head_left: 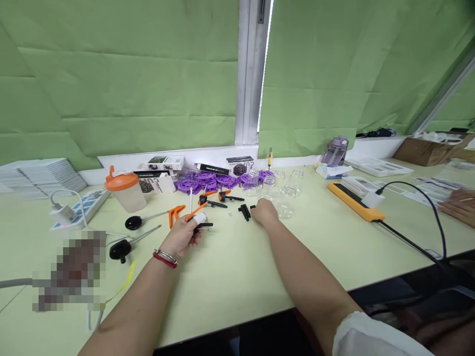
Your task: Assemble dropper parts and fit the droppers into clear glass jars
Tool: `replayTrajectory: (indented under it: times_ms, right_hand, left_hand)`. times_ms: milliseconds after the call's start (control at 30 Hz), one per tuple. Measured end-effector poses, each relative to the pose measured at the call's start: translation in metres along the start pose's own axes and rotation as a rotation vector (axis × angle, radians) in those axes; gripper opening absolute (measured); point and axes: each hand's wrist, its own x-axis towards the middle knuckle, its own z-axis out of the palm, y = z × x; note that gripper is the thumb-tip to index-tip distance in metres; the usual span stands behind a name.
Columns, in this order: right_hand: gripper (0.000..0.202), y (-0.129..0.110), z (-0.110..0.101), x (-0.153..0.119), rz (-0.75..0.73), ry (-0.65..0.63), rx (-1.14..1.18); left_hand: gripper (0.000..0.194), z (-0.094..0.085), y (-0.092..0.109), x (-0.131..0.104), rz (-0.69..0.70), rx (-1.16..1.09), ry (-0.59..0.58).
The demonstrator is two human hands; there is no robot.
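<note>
black pieces (246, 213) lie bunched, likely for easy reach, beside right hand (264, 211), grip unclear; left hand (182, 234) grips orange-and-black part (195, 212).

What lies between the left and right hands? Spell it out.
In the head view, short black pieces and tiny bits lie between the left hand and right hand.

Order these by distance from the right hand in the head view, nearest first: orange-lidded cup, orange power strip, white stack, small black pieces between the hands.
1. Small black pieces: just left of the right hand.
2. Orange power strip: on its right.
3. Orange-lidded cup: left, beyond the left hand.
4. White stack: far left.
</note>
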Motion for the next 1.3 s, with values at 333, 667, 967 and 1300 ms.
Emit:
replayTrajectory:
  times_ms: [333, 667, 967, 1300]
  right_hand:
    - [0.018, -0.010, -0.016, -0.018, -0.336, 0.023, 0.009]
    - [0.015, -0.036, 0.007, -0.063, -0.915, -0.281, 0.107]
    - [0.014, -0.043, 0.005, -0.070, -0.949, -0.244, 0.065]
    - [0.015, -0.043, 0.007, -0.071, -0.947, -0.237, 0.097]
  left_hand:
    - [0.039, -0.004, 0.001, 0.004, 0.009, -0.024, 0.051]
    - [0.040, -0.005, 0.002, 0.003, -0.022, -0.018, 0.042]
    - [0.037, -0.001, 0.001, 0.001, -0.010, 0.035, 0.013]
    - [0.038, 0.001, -0.006, 0.004, -0.006, -0.031, -0.043]
